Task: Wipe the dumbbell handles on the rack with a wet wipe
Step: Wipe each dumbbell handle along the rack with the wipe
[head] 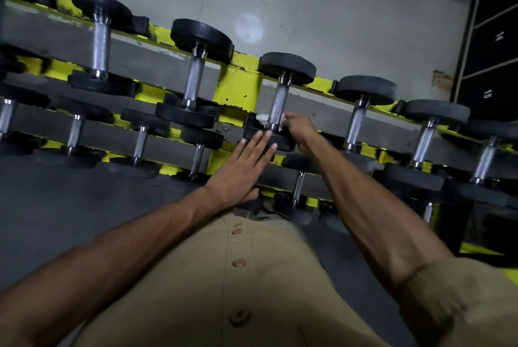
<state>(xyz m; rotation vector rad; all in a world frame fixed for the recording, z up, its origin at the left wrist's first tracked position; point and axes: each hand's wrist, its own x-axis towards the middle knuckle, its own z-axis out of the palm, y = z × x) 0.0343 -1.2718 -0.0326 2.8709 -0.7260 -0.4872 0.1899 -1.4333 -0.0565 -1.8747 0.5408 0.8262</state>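
**A:** Where are your hands now?

**B:** Your right hand [298, 129] is at the near end of one dumbbell handle [277, 106] on the top tier of the rack [238, 85]. Its fingers are curled round the bar, with the white wet wipe [263, 117] between them and the metal; a bit of the wipe shows on the left side of the bar. Your left hand [241, 170] is flat, fingers straight and close together, and the fingertips press on the near black weight plate [267, 139] of the same dumbbell. I think it is there to keep the dumbbell from rolling.

**A:** How does the handle lie from me?

**B:** Its long axis goes from the near rail of the rack to the far rail, away from your body, a little tilted to the right. The far plate [286, 67] sits on the far rail beside the wall. So, as I judge, the wiping stroke must go along this axis, from the near plate up to the far one. Your right hand is the nearer one and already on the bar.

**A:** And after this one?

**B:** The next handle [355, 123] toward the right end of the rack is just beside your right hand. The handle [193, 81] on the left is beyond the yellow post. Whether those are already wiped, I cannot tell.
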